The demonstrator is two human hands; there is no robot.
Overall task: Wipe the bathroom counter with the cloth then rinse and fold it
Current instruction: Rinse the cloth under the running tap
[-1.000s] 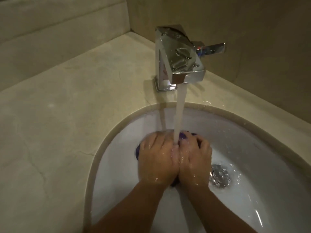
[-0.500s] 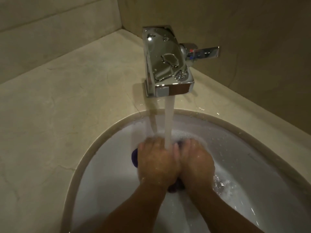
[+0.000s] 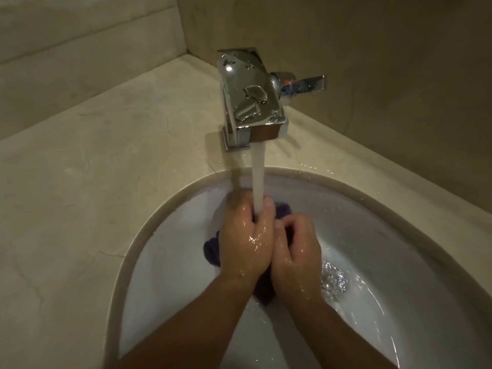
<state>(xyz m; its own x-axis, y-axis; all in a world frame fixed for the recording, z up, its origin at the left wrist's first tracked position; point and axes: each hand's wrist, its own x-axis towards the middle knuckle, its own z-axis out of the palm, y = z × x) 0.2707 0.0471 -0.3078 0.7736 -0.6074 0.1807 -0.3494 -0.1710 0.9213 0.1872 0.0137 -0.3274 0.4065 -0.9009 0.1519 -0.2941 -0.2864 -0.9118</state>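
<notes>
Head view, looking down into a white sink (image 3: 170,275) set in a beige stone counter (image 3: 80,182). Both hands wet and pressed side by side over the bowl. Left hand (image 3: 246,243) curled tight, fingers (image 3: 263,211) wrapped over a purple cloth (image 3: 211,251), knuckles up. Right hand (image 3: 295,251) likewise curled, fingers (image 3: 290,222) bent inward and gripping the same cloth. Cloth bunched between and beneath the two palms: one dark fold bulging out past the left hand's outer edge, another tuft poking up just beyond the fingertips of both hands, a third corner hanging below the wrists. How much of the cloth sits inside each fist: cannot tell, hidden by the hands. Stream of water (image 3: 257,179) falling straight onto the left hand's fingers, right where they meet the cloth. Chrome tap (image 3: 250,102) standing on the counter beyond the fingertips, square spout beaded with drops, its lever (image 3: 303,85) sticking out to the right-hand side. Drain (image 3: 334,282) just beside the right hand's outer edge, water swirling over it. Scattered drops glinting on the counter rim behind the bowl. Beige tiled walls (image 3: 372,62) meeting in a corner behind the tap.
</notes>
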